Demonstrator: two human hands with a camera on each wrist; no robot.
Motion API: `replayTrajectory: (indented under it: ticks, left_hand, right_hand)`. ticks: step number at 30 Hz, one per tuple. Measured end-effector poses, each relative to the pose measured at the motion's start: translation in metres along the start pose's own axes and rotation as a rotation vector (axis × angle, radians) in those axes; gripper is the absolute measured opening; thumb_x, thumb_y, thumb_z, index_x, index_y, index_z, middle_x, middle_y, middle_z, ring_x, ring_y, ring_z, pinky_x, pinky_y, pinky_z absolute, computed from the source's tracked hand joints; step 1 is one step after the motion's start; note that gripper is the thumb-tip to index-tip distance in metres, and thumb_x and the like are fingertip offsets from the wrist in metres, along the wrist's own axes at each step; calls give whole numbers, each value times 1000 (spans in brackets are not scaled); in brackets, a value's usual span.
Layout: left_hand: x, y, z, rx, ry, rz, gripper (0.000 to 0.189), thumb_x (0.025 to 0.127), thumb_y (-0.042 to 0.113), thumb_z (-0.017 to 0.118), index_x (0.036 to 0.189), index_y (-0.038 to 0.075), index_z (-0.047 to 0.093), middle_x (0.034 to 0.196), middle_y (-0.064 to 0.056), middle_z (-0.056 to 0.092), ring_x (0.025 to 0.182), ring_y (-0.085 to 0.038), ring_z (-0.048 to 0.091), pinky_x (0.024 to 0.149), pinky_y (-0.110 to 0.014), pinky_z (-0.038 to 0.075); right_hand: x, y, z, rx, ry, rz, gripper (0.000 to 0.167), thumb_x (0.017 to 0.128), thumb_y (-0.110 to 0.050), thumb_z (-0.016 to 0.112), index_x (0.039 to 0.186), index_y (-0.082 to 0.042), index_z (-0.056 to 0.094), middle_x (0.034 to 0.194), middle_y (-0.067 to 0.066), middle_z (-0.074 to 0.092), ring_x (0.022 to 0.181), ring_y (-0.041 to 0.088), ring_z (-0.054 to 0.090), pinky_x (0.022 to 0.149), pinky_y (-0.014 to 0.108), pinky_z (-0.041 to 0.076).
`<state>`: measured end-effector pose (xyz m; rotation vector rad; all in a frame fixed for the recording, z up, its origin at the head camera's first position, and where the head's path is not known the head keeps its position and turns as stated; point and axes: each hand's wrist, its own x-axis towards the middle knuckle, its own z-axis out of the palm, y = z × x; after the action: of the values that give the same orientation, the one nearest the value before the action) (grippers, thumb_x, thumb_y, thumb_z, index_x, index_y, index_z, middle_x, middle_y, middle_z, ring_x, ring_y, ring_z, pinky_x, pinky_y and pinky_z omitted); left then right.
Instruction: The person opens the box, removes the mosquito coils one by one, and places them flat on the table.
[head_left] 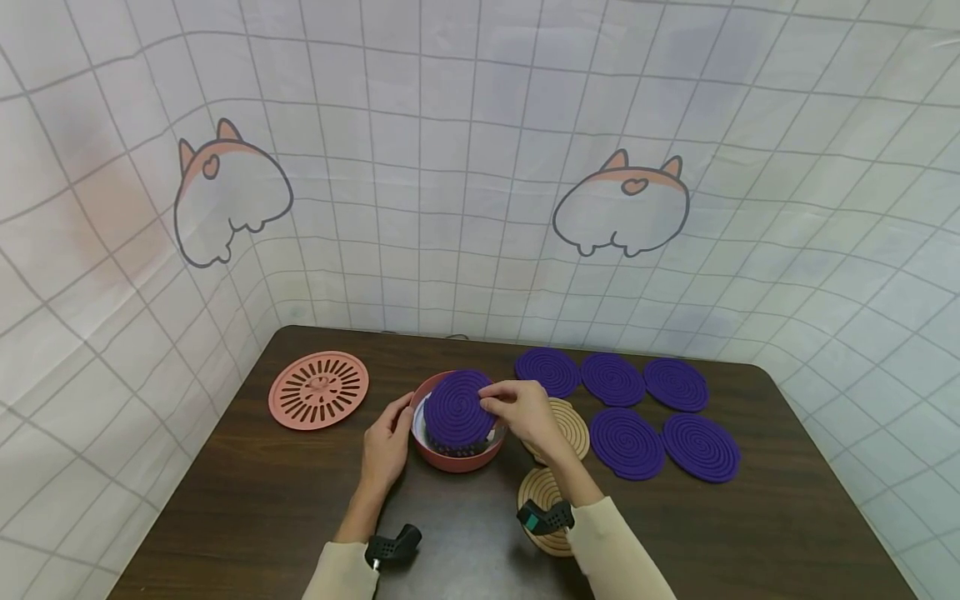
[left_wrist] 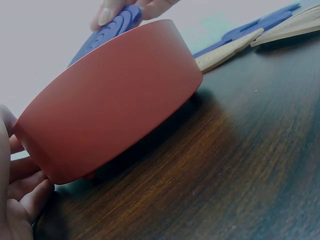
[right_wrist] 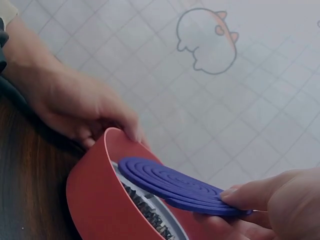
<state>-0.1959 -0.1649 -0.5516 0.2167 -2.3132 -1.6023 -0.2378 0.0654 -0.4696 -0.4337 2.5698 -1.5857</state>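
Observation:
A round red mosquito coil holder (head_left: 450, 464) stands on the table, with a pale metal liner and a dark speckled layer (right_wrist: 150, 212) inside. My left hand (head_left: 386, 446) grips its left side, thumb at the rim and fingers bent round the outer wall (left_wrist: 110, 100). Between thumb and fingers, my right hand (head_left: 532, 412) pinches the right edge of a purple mosquito coil (head_left: 453, 408). That coil is held tilted over the holder's opening and hides much of the inside. In the right wrist view, its far end lies just within the rim.
A pink slotted lid (head_left: 285, 408) lies left of the holder. Several purple coils (head_left: 626, 442) are spread flat at the right. Two tan coils (head_left: 573, 429) lie nearer, partly under the right arm. A white grid-patterned cloth (head_left: 450, 208) hangs behind the dark wooden table (head_left: 787, 508).

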Motion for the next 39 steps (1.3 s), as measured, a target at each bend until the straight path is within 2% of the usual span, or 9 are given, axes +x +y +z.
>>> replayTrajectory:
  ticks: [8, 15, 17, 21, 25, 33, 39]
  left_hand:
    - [0, 0, 0, 2, -6, -5, 34, 104, 32, 54, 133, 20, 66, 135, -5, 67, 129, -25, 60, 109, -48, 46]
    - [1, 1, -1, -1, -10, -13, 34, 104, 32, 54, 134, 19, 66, 136, -6, 66, 130, -25, 59, 110, -48, 45]
    - [1, 2, 0, -2, -8, -11, 34, 104, 32, 54, 133, 19, 66, 136, -6, 66, 130, -25, 59, 110, -48, 45]
    - [0, 2, 0, 0, -4, -8, 34, 104, 32, 54, 133, 19, 66, 135, -6, 66, 130, -25, 59, 110, -48, 45]
    - [0, 2, 0, 1, -9, -14, 35, 104, 32, 54, 134, 19, 66, 136, -6, 66, 131, -25, 59, 110, -48, 45]
    - [1, 1, 1, 2, -13, -24, 35, 105, 32, 52, 135, 20, 64, 137, -6, 65, 131, -26, 58, 111, -49, 45]
    - [1, 1, 2, 9, -13, -34, 36, 105, 33, 52, 135, 20, 64, 138, -6, 64, 132, -26, 57, 111, -50, 44]
  right_hand:
    - [-7, 0, 0, 80, 98, 0, 14, 90, -9, 73, 103, -8, 79, 94, 11, 77, 68, 15, 69, 70, 51, 61]
    - [-11, 6, 2, 106, 149, 14, 15, 90, -11, 73, 104, -8, 79, 95, 11, 77, 67, 14, 70, 60, 30, 60]
    - [-12, 8, 2, 123, 161, 14, 15, 90, -10, 74, 103, -7, 79, 95, 13, 77, 66, 17, 70, 59, 28, 59]
    - [-14, 9, 2, 152, 183, 12, 14, 89, -9, 74, 102, -6, 79, 94, 14, 77, 63, 19, 70, 63, 41, 61]
    - [-16, 9, 1, 171, 209, 21, 13, 89, -8, 74, 101, -6, 79, 95, 14, 77, 61, 15, 69, 67, 52, 60]
    - [-19, 9, -3, 186, 250, 28, 13, 88, -7, 74, 100, -4, 79, 92, 16, 77, 60, 15, 68, 63, 46, 61]
    - [-24, 11, -10, 215, 279, 31, 15, 88, -6, 74, 101, -2, 79, 91, 18, 77, 62, 14, 70, 61, 37, 62]
